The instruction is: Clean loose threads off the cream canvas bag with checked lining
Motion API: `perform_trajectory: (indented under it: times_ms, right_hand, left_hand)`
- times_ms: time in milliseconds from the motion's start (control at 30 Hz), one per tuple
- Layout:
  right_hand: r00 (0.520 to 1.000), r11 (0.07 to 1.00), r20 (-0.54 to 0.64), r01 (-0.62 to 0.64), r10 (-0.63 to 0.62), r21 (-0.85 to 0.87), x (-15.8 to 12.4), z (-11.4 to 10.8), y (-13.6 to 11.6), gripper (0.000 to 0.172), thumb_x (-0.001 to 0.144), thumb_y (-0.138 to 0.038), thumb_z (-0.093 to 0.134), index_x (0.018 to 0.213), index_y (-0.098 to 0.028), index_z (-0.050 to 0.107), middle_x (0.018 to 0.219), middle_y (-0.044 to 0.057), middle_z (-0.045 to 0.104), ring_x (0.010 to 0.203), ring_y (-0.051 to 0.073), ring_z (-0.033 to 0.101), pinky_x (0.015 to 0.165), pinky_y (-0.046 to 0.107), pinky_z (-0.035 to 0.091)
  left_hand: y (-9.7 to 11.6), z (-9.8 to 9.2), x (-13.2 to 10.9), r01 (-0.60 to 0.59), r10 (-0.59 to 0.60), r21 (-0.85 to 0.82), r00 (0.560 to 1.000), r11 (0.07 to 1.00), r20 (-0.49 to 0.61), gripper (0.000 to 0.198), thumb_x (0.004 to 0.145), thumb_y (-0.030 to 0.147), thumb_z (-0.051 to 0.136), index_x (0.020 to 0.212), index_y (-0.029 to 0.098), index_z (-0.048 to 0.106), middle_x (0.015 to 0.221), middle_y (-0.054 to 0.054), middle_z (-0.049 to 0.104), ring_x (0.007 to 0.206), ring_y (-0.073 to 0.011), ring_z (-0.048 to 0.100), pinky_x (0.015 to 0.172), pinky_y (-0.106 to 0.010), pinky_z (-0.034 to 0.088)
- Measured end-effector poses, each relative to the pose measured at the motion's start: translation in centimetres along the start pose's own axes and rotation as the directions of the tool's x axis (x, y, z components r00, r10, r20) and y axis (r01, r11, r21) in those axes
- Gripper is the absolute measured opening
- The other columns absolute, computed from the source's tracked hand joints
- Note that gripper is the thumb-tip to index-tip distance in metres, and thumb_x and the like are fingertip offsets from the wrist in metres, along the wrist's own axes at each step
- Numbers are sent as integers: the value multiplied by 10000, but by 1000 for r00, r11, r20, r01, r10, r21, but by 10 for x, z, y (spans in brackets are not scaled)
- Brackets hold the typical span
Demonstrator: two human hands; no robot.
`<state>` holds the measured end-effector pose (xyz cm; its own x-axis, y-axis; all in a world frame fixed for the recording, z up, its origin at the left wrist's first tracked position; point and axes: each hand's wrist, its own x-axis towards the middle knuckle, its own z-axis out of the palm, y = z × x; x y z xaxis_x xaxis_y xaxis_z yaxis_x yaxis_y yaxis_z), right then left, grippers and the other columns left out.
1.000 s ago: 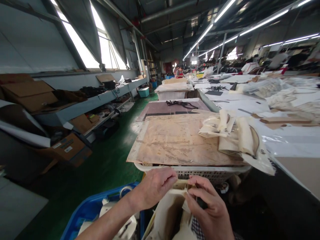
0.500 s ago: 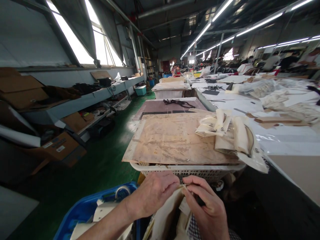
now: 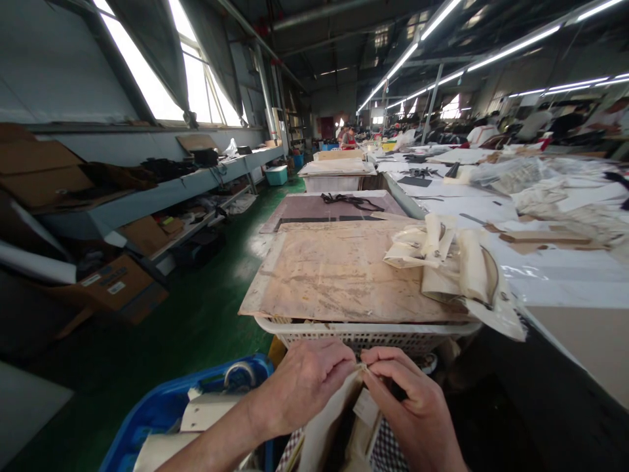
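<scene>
Close to my body, a cream fabric bag-like piece (image 3: 328,419) hangs with its mouth toward me, a small white label (image 3: 366,408) showing inside. My left hand (image 3: 312,380) is closed at its top edge, fingers curled. My right hand (image 3: 410,393) pinches the same edge from the other side, thumb and fingertips together. The fingertips of both hands nearly meet at one corner; any small item between them is hidden. Below left, a blue basket (image 3: 147,410) holds more cream pieces (image 3: 209,413) and a metal ring-like part.
Ahead stands a white perforated basket (image 3: 368,333) covered by a worn tan board (image 3: 339,272). Cream pieces (image 3: 474,272) lie on the board's right end. A long table (image 3: 555,269) with plastic sheets runs along the right; cardboard boxes (image 3: 120,282) and shelving line the left.
Both hands stay on the edge of the cream piece with only a slight shift. The right hand and the piece have tilted a little, showing more of the checked cloth below.
</scene>
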<state>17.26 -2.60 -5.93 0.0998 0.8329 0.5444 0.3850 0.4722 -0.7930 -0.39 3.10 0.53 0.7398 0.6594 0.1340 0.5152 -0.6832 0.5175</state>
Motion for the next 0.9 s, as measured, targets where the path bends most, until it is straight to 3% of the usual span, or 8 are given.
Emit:
perform_trajectory:
  times_ms: [300,367,433,500,633,800,900]
  right_hand:
    - [995,993,81,71,-63,-92,4,-11,-6,119,878,-111,574,793,-170,633,917,50,653,832,116,660,743,147,516]
    - [993,993,104,69,-59,-96,4,-12,-7,124,882,-116,574,784,-165,632,924,64,658,825,126,668,728,156,528]
    - [994,994,95,69,-61,-84,4,-11,-7,130,889,-114,564,791,-164,634,927,70,662,817,130,671,713,163,535]
    - [995,995,59,78,-74,-59,4,-7,-7,132,884,-100,559,805,-168,639,917,64,667,823,132,671,718,168,536]
    - [998,998,22,65,-66,6,2,0,-7,119,870,-102,577,819,-185,646,921,37,656,768,108,647,691,162,525]
    - [995,996,45,81,-83,43,1,0,-5,124,875,-103,581,798,-183,636,923,36,622,806,107,626,707,169,507]
    - [999,1000,47,22,-23,21,-1,-1,-4,105,878,-138,586,826,-188,662,956,42,630,776,105,619,693,172,507]
  left_hand:
    - [9,-9,-3,41,-39,-124,999,991,16,241,1001,303,428,911,170,608,818,2,597,743,-123,539,682,-247,384]
    - [15,-11,-4,88,-84,-138,996,987,33,228,913,399,595,918,172,622,809,7,602,738,-138,538,668,-253,374]
    - [19,-10,-5,162,-159,-144,987,976,30,358,739,461,777,901,174,636,791,19,607,720,-147,532,648,-254,359]
    - [21,-7,-6,236,-239,-159,971,959,-5,328,673,350,842,867,176,644,787,32,618,722,-141,533,651,-245,353]
    - [19,2,-6,298,-318,-235,947,925,-49,142,741,102,737,836,176,662,786,40,638,742,-118,554,667,-218,362]
    - [16,1,-6,271,-295,-280,954,921,-47,67,788,130,717,818,176,678,745,44,636,716,-107,557,663,-209,370]
    - [16,0,-7,216,-245,-291,967,932,-67,49,817,133,703,823,174,677,766,37,645,737,-108,566,675,-205,376]
